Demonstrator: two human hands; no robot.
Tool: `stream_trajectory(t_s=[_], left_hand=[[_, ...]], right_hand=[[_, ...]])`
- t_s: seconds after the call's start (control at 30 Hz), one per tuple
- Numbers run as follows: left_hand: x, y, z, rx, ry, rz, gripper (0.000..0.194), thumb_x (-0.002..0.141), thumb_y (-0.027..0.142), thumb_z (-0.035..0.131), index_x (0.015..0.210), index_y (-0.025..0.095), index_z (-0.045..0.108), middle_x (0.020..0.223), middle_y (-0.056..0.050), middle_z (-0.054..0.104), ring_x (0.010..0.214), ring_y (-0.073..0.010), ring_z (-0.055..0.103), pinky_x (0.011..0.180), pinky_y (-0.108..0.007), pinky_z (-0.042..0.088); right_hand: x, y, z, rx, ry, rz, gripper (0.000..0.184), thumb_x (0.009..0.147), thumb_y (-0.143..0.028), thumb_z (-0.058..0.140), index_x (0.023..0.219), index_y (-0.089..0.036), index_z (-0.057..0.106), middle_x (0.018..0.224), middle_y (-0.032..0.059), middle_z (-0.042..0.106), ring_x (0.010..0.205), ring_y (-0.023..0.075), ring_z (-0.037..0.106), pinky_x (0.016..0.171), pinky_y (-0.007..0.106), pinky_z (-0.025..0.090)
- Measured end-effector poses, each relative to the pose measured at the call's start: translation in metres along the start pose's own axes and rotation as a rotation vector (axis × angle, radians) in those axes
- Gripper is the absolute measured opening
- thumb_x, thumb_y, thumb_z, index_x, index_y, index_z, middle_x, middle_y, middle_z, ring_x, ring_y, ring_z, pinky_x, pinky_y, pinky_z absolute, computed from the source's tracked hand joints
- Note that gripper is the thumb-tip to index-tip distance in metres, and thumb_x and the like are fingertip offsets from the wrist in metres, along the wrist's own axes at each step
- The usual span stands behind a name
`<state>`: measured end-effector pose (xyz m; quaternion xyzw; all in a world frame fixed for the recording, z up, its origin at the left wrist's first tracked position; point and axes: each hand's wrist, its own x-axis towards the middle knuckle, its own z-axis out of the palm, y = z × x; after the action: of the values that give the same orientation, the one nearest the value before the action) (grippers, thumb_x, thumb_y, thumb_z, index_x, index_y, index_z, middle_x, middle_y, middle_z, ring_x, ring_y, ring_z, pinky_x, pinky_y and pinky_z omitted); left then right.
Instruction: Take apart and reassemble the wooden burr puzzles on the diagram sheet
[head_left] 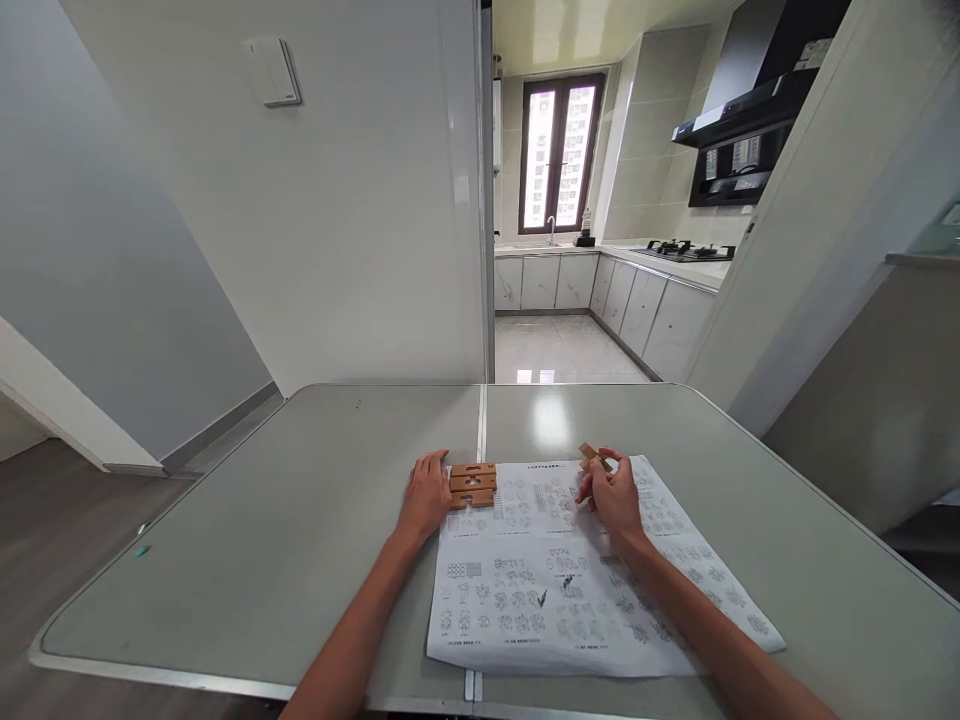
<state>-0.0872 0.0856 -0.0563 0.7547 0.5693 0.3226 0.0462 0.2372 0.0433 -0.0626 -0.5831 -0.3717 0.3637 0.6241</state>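
A large white paper sheet (517, 625) printed with many small diagrams lies on the table in front of me. On its upper left part, several brown notched wooden pieces (472, 484) are lined up one behind another. My left hand (427, 497) rests at the left side of these pieces, fingers stretched out and lying beside them, holding nothing I can see. Above the upper right of the sheet, my right hand (613, 495) pinches a small brown wooden piece (589, 452), tilted between thumb and fingers. Part of that piece is hidden by the fingers.
The grey-green table (247, 560) has a metal rim and a seam down its middle. A small teal object (142, 550) lies near its left edge. Beyond the table stand a white wall (360, 220) and an open doorway to a kitchen with white cabinets (540, 282).
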Motion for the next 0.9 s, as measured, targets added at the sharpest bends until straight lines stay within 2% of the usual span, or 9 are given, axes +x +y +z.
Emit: stream_trajectory(t_s=[0.17,0.3,0.47,0.67,0.8,0.9], left_hand=[[-0.002,0.005,-0.001,0.041,0.024,-0.014,0.035,0.102,0.028,0.046,0.134,0.018,0.057,0.134,-0.014,0.065,0.131,-0.0296,0.056,0.115,-0.051,0.042],[-0.003,0.008,-0.002,0.059,0.038,-0.044,0.041,0.103,0.042,0.048,0.134,0.017,0.057,0.133,-0.015,0.065,0.131,-0.0316,0.056,0.113,-0.052,0.043],[-0.003,0.009,-0.003,0.056,0.047,-0.074,0.049,0.104,0.053,0.045,0.134,0.017,0.058,0.133,-0.016,0.065,0.130,-0.0317,0.057,0.112,-0.052,0.044],[-0.002,0.011,-0.007,0.037,0.074,-0.053,0.045,0.105,0.052,0.045,0.131,0.018,0.058,0.134,-0.014,0.065,0.129,-0.0311,0.056,0.112,-0.052,0.044],[-0.002,0.020,-0.015,0.016,0.089,-0.003,0.036,0.106,0.045,0.047,0.129,0.020,0.059,0.131,-0.012,0.065,0.125,-0.0294,0.057,0.111,-0.050,0.045],[-0.003,0.033,-0.023,-0.074,0.093,0.088,0.029,0.106,0.039,0.047,0.126,0.022,0.060,0.130,-0.010,0.064,0.124,-0.0279,0.057,0.112,-0.049,0.045]], right_hand=[[-0.001,-0.002,0.000,0.012,-0.031,0.065,0.053,0.087,-0.058,0.064,0.124,-0.026,0.044,0.067,-0.0032,0.071,0.045,0.0207,0.067,0.036,0.023,0.040],[-0.003,-0.005,0.000,-0.019,-0.046,0.051,0.050,0.087,-0.056,0.065,0.122,-0.026,0.047,0.076,-0.0008,0.073,0.050,0.0215,0.070,0.036,0.024,0.042],[0.000,-0.001,-0.001,-0.049,-0.045,0.018,0.046,0.085,-0.056,0.066,0.118,-0.027,0.052,0.078,0.0003,0.072,0.057,0.0216,0.069,0.037,0.024,0.042],[0.002,0.004,0.000,-0.056,-0.077,-0.021,0.041,0.087,-0.057,0.066,0.113,-0.026,0.059,0.071,-0.0009,0.069,0.055,0.0175,0.060,0.042,0.025,0.045],[-0.008,-0.005,0.003,-0.085,-0.144,-0.075,0.043,0.088,-0.061,0.066,0.109,-0.024,0.062,0.066,-0.0016,0.067,0.050,0.0152,0.053,0.045,0.026,0.043],[-0.019,-0.015,0.007,-0.105,-0.197,-0.164,0.047,0.087,-0.064,0.067,0.108,-0.022,0.063,0.065,-0.0003,0.066,0.054,0.0163,0.054,0.049,0.027,0.044]])
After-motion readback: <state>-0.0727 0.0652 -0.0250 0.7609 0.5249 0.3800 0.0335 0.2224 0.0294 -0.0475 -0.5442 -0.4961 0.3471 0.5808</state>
